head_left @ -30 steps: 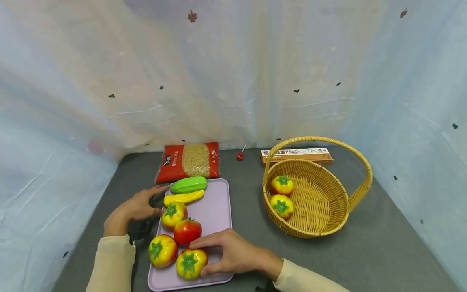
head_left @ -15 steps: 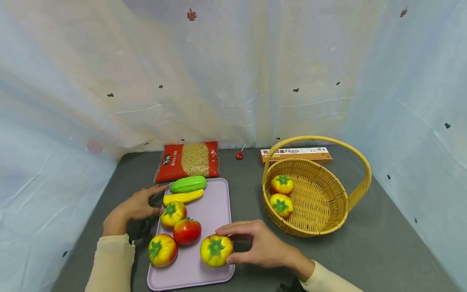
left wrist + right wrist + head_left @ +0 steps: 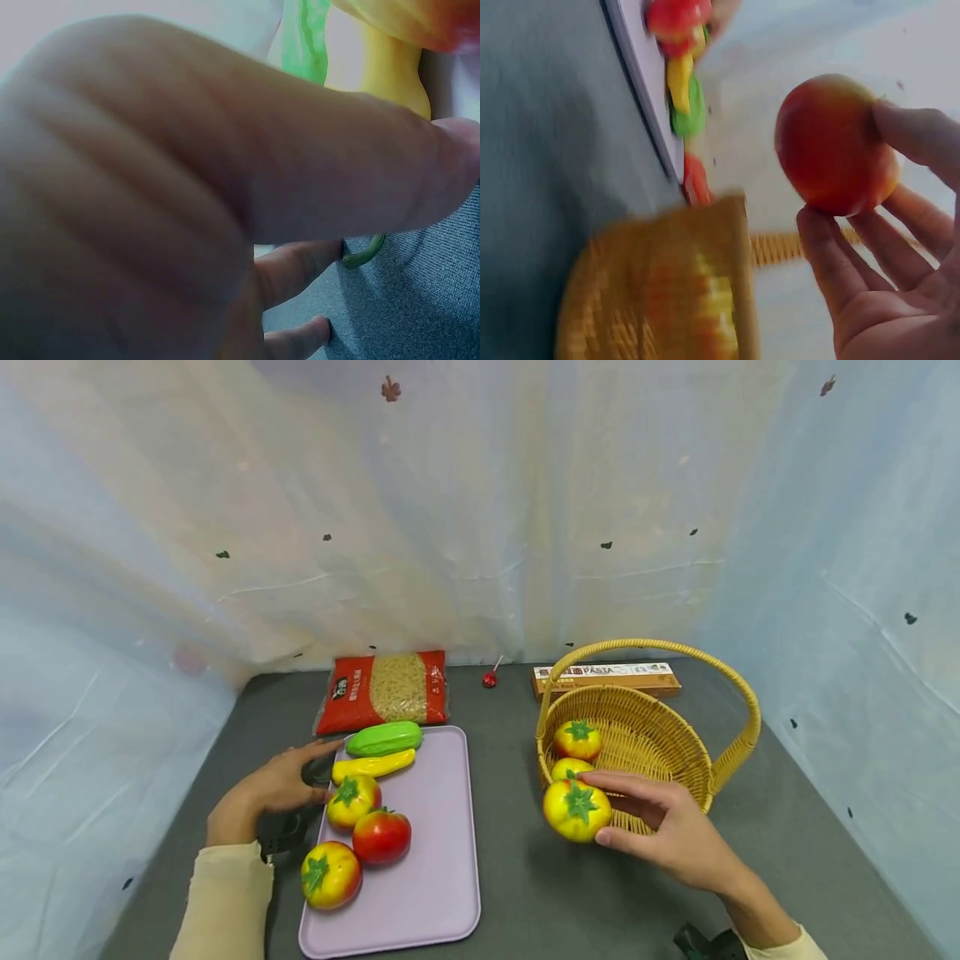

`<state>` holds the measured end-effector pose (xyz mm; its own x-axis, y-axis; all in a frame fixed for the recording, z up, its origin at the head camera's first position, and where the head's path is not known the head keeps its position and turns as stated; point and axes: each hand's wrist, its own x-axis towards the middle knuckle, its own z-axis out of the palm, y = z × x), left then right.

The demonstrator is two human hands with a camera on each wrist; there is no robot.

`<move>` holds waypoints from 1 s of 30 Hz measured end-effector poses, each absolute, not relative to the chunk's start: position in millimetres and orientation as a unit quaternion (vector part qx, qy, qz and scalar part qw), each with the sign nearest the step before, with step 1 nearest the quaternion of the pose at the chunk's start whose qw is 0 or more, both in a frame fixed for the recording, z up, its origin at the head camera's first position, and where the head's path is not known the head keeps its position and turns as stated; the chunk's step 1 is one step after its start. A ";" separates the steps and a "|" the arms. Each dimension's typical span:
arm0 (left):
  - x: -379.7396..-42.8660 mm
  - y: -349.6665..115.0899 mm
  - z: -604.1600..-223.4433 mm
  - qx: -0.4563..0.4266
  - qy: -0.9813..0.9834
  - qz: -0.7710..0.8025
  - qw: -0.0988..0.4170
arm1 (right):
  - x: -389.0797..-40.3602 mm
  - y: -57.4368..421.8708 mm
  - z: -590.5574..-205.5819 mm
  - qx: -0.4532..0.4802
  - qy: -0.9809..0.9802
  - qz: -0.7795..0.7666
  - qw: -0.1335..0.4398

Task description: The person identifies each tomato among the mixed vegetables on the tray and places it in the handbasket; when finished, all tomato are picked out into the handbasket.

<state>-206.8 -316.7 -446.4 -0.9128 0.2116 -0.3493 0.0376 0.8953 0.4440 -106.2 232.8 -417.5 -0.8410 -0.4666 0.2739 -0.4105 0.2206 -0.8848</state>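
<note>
By the wicker basket's (image 3: 660, 735) near side, the right hand (image 3: 670, 835) pinches a yellow-red fruit (image 3: 576, 812); the left hand (image 3: 279, 787) spreads relaxed fingers at the lilac tray's (image 3: 438, 868) left edge.

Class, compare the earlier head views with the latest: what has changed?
The right hand has lifted a tomato off the tray and carried it rightward to the near-left side of the basket; it grips it still. Unmoved: the other three tomatoes on the tray, the two tomatoes in the basket, and the left hand at the tray's left edge.

Pale sheeting (image 3: 465, 510), perhaps plastic, backs a grey tabletop (image 3: 513, 893).
</note>
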 end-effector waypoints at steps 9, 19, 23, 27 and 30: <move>-205.0 -315.9 -447.6 0.062 0.953 0.219 0.199 | -120.8 271.9 -421.2 -0.249 0.816 -0.520 0.037; -205.7 -314.3 -450.8 0.056 0.953 0.219 0.201 | -132.4 271.7 -425.7 -0.225 0.859 -0.455 0.062; -206.1 -314.7 -449.6 0.056 0.953 0.221 0.200 | -139.3 259.8 -431.7 -0.223 0.865 -0.448 0.039; -206.5 -315.4 -448.6 0.062 0.954 0.219 0.196 | -151.1 244.2 -437.7 -0.217 0.880 -0.422 -0.005; -206.8 -315.8 -448.6 0.064 0.954 0.217 0.196 | -159.1 233.9 -439.6 -0.222 0.900 -0.371 -0.049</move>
